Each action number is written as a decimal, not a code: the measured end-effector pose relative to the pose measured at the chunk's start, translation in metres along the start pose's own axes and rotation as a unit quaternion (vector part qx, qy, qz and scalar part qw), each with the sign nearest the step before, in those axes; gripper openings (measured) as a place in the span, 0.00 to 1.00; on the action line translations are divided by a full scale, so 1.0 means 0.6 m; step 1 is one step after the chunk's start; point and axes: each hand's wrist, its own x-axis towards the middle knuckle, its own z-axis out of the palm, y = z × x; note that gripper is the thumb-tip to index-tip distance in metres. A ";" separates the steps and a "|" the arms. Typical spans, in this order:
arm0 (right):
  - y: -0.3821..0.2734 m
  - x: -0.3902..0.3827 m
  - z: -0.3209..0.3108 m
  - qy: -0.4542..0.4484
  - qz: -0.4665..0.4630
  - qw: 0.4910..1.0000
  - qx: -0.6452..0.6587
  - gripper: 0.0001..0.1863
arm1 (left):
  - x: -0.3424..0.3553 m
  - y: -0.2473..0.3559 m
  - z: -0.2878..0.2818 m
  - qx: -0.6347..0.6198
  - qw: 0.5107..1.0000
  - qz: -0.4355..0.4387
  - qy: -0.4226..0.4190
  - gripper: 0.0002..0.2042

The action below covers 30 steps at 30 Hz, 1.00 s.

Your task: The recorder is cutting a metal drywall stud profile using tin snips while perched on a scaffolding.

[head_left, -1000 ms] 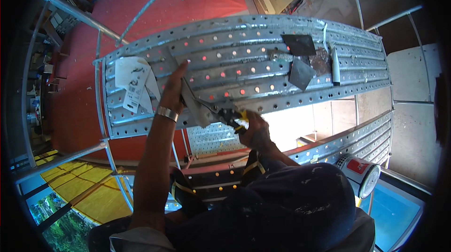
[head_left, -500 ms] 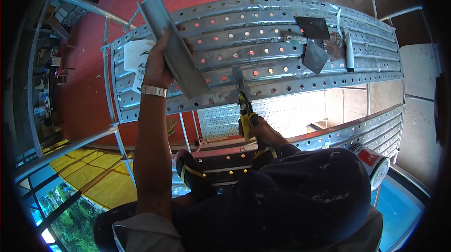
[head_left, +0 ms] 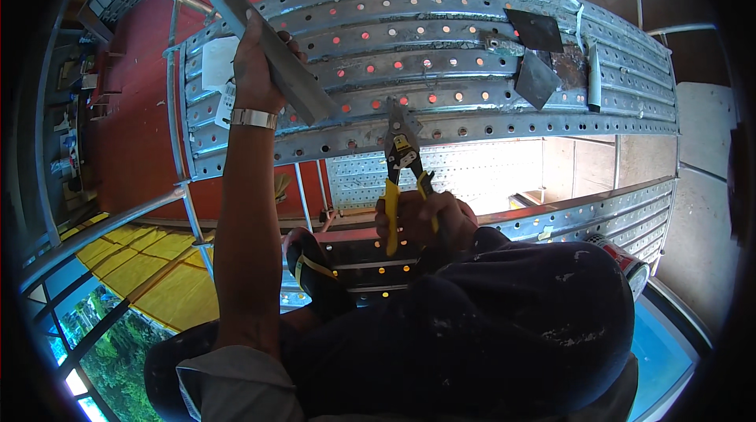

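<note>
"Holding what?"

"Gripping a grey U-shaped metal channel (head_left: 282,64) in the left hand (head_left: 256,72) with clamped fingers, above the far-left corner of a perforated silver metal platform (head_left: 449,79); holding yellow-and-black metal snips (head_left: 404,156) in the right hand (head_left: 449,213) with wrapped fingers, over the near edge."

"Risking?"

"Possibly dropping the channel past that corner by loosening the one-handed grip."

Yellow and black mark the snips (head_left: 404,156), grey the metal strip (head_left: 290,74), silver the plank (head_left: 472,75), dotted in rows; the floor (head_left: 138,138) is red, the trousers (head_left: 504,312) dark and flecked with white.
</note>
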 end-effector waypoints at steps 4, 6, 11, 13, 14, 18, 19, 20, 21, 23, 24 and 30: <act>-0.003 0.019 -0.012 0.027 -0.005 1.000 -0.003 0.25 | 0.007 0.000 -0.010 0.028 0.999 0.012 0.040 0.21; -0.002 0.047 -0.049 0.204 -0.109 0.842 -0.487 0.24 | 0.006 -0.001 -0.009 0.037 0.998 0.016 0.045 0.21; -0.006 0.045 -0.020 0.231 -0.110 0.739 -0.623 0.24 | 0.001 -0.010 -0.001 0.051 0.996 0.027 0.067 0.23; -0.002 0.045 -0.018 0.228 -0.109 0.747 -0.614 0.24 | 0.001 -0.013 0.006 0.093 0.986 0.073 0.119 0.23; 0.000 0.044 -0.015 0.221 -0.109 0.755 -0.607 0.24 | 0.003 -0.014 0.002 0.093 0.986 0.072 0.120 0.23; 0.005 0.045 -0.022 0.224 -0.130 0.764 -0.591 0.24 | 0.014 -0.021 -0.009 0.161 0.967 0.110 0.166 0.21; 0.003 0.045 -0.024 0.221 -0.126 0.758 -0.601 0.24 | 0.015 -0.024 -0.009 0.160 0.961 0.127 0.188 0.21; 0.001 0.045 -0.024 0.217 -0.121 0.752 -0.610 0.24 | 0.013 -0.024 -0.004 0.159 0.961 0.126 0.189 0.21; -0.001 0.044 -0.022 0.217 -0.119 0.752 -0.611 0.24 | 0.012 -0.025 0.003 0.150 0.956 0.127 0.216 0.21; -0.006 0.040 -0.012 0.214 -0.106 0.743 -0.625 0.23 | 0.011 -0.028 0.008 0.140 0.951 0.128 0.244 0.21; -0.006 0.040 -0.010 0.214 -0.104 0.743 -0.626 0.23 | 0.011 -0.030 0.007 0.146 0.950 0.133 0.243 0.20; -0.010 0.031 0.005 0.134 -0.060 0.877 -0.458 0.30 | 0.013 -0.039 -0.007 0.155 0.959 0.135 0.196 0.35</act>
